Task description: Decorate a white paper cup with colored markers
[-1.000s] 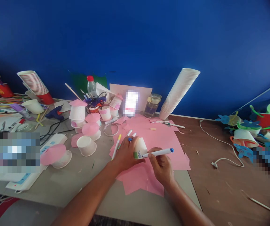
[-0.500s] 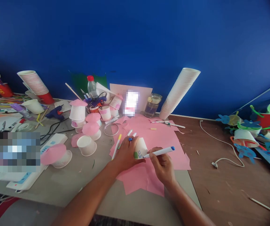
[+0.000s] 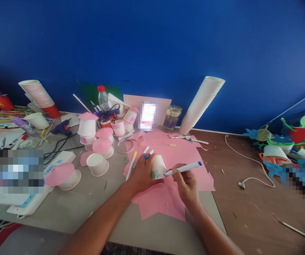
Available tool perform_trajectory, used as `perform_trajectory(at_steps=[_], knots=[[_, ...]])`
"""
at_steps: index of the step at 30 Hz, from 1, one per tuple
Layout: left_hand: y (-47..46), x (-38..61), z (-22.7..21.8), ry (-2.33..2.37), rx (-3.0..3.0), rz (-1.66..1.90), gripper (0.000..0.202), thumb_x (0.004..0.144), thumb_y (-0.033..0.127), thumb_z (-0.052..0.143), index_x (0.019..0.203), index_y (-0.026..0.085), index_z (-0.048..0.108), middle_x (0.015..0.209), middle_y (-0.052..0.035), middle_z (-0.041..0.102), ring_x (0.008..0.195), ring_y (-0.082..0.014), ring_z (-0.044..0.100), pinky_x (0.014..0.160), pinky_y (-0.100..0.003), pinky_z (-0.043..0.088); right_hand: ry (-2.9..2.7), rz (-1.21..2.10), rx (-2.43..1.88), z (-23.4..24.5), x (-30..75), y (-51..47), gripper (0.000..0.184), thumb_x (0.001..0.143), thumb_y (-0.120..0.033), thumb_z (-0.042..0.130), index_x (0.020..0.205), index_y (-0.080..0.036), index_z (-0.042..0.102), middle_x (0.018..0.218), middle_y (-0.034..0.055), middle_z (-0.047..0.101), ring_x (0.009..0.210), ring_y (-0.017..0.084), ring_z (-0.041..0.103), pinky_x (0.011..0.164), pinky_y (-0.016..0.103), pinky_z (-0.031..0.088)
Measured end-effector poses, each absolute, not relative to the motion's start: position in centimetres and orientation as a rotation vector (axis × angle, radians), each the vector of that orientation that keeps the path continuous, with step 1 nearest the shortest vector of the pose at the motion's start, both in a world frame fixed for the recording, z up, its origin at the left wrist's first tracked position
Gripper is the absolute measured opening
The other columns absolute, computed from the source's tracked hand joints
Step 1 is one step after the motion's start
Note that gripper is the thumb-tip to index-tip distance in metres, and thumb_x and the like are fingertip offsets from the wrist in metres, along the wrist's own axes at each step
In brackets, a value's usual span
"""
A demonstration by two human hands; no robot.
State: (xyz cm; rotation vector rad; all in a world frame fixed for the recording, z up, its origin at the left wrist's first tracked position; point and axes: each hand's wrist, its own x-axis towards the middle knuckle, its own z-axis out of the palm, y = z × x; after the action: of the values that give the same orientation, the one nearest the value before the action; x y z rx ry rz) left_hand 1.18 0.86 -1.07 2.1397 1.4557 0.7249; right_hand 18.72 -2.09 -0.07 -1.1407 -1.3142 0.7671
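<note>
My left hand is wrapped round a white paper cup, holding it over the pink paper. Blue pen strokes and a small green patch mark the cup's side. In my right hand is a white marker with a blue end, pinched between fingers and thumb. Its tip is at the cup's right side, close to the strokes; whether it touches I cannot tell. Beside my left hand lies a marker with a yellow end.
Pink-topped paper cups and a plain white cup stand on the left, near a power strip. Behind are a lidded glass jar and a tall leaning cup stack. A white cable lies on the right.
More blue strokes show on the cup. My right hand and the marker have shifted slightly right, and the marker's blue end sits a little lower. My left hand keeps its hold.
</note>
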Motion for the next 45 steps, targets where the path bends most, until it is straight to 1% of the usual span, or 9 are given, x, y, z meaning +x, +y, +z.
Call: perform_trajectory(at_steps=[5, 10, 14, 17, 21, 26, 32, 40, 45], knots=[[0.83, 1.11, -0.91, 1.43, 2.162, 0.733, 0.103, 0.062, 0.046, 0.085, 0.145, 0.028, 0.027, 0.148, -0.016, 0.037, 0.141, -0.0372, 0.029, 0.107, -0.055, 0.038, -1.397, 0.763, -1.123, 0.06, 18.71, -2.24, 0.018, 0.088, -0.034, 0.058, 0.08, -0.019, 0.06, 0.068, 0.0023, 0.063, 0.056, 0.014, 0.053, 0.05, 0.025, 0.044], [0.87, 1.17, -0.89, 1.433, 2.163, 0.739, 0.105, 0.061, 0.049, 0.085, 0.145, 0.028, 0.026, 0.148, -0.0168, 0.037, 0.138, -0.038, 0.035, 0.106, -0.056, 0.039, -1.453, 0.725, -1.109, 0.35, 18.64, -2.29, 0.017, 0.09, -0.033, 0.056, 0.08, -0.02, 0.06, 0.071, 0.0029, 0.064, 0.062, 0.016, 0.059, 0.055, 0.027, 0.048], [0.96, 1.2, -1.01, 1.417, 2.166, 0.76, 0.106, 0.059, 0.048, 0.086, 0.145, 0.028, 0.026, 0.149, -0.016, 0.037, 0.137, -0.0375, 0.036, 0.107, -0.057, 0.038, -1.473, 0.702, -1.106, 0.42, 18.55, -2.26, 0.017, 0.089, -0.033, 0.056, 0.079, -0.02, 0.06, 0.071, 0.0035, 0.066, 0.062, 0.016, 0.061, 0.056, 0.027, 0.05], [1.0, 1.2, -1.11, 1.418, 2.157, 0.765, 0.107, 0.058, 0.048, 0.087, 0.145, 0.028, 0.027, 0.148, -0.0162, 0.037, 0.136, -0.0375, 0.037, 0.107, -0.057, 0.038, -1.475, 0.676, -1.136, 0.31, 18.54, -2.21, 0.017, 0.089, -0.033, 0.056, 0.079, -0.02, 0.06, 0.071, 0.0034, 0.065, 0.06, 0.015, 0.059, 0.054, 0.026, 0.048], [0.91, 1.18, -1.06, 1.439, 2.144, 0.742, 0.107, 0.059, 0.05, 0.086, 0.146, 0.028, 0.027, 0.148, -0.0159, 0.037, 0.137, -0.0376, 0.035, 0.107, -0.056, 0.039, -1.358, 0.695, -1.15, 0.08, 18.64, -2.16, 0.017, 0.09, -0.033, 0.055, 0.081, -0.02, 0.059, 0.067, 0.0008, 0.06, 0.053, 0.012, 0.051, 0.048, 0.023, 0.043], [0.76, 1.12, -0.95, 1.445, 2.137, 0.724, 0.106, 0.06, 0.05, 0.085, 0.146, 0.028, 0.027, 0.148, -0.0156, 0.036, 0.139, -0.0381, 0.034, 0.107, -0.057, 0.038, -1.312, 0.754, -1.152, 0.04, 18.73, -2.24, 0.017, 0.089, -0.033, 0.057, 0.079, -0.019, 0.059, 0.066, 0.0008, 0.06, 0.053, 0.012, 0.05, 0.048, 0.023, 0.042], [0.74, 1.12, -1.13, 1.439, 2.148, 0.743, 0.105, 0.061, 0.049, 0.085, 0.146, 0.028, 0.027, 0.148, -0.0157, 0.036, 0.139, -0.0378, 0.033, 0.109, -0.057, 0.036, -1.409, 0.73, -1.107, 0.1, 18.63, -2.34, 0.015, 0.089, -0.03, 0.057, 0.079, -0.02, 0.059, 0.071, 0.0028, 0.064, 0.063, 0.016, 0.059, 0.057, 0.027, 0.048], [0.83, 1.13, -0.87, 1.451, 2.16, 0.69, 0.105, 0.06, 0.049, 0.085, 0.145, 0.025, 0.028, 0.144, -0.0173, 0.041, 0.138, -0.038, 0.035, 0.109, -0.059, 0.033, -1.45, 0.731, -1.097, 0.24, 18.69, -2.25, 0.012, 0.089, -0.025, 0.055, 0.078, -0.02, 0.058, 0.07, 0.0016, 0.063, 0.062, 0.015, 0.058, 0.056, 0.025, 0.047], [0.8, 1.11, -1.18, 1.443, 2.144, 0.718, 0.106, 0.061, 0.051, 0.084, 0.146, 0.027, 0.026, 0.146, -0.0165, 0.039, 0.139, -0.0379, 0.033, 0.109, -0.059, 0.034, -1.359, 0.735, -1.154, -0.03, 18.78, -2.09, 0.012, 0.089, -0.029, 0.055, 0.08, -0.02, 0.059, 0.066, 0.0001, 0.06, 0.053, 0.012, 0.049, 0.048, 0.023, 0.041]])
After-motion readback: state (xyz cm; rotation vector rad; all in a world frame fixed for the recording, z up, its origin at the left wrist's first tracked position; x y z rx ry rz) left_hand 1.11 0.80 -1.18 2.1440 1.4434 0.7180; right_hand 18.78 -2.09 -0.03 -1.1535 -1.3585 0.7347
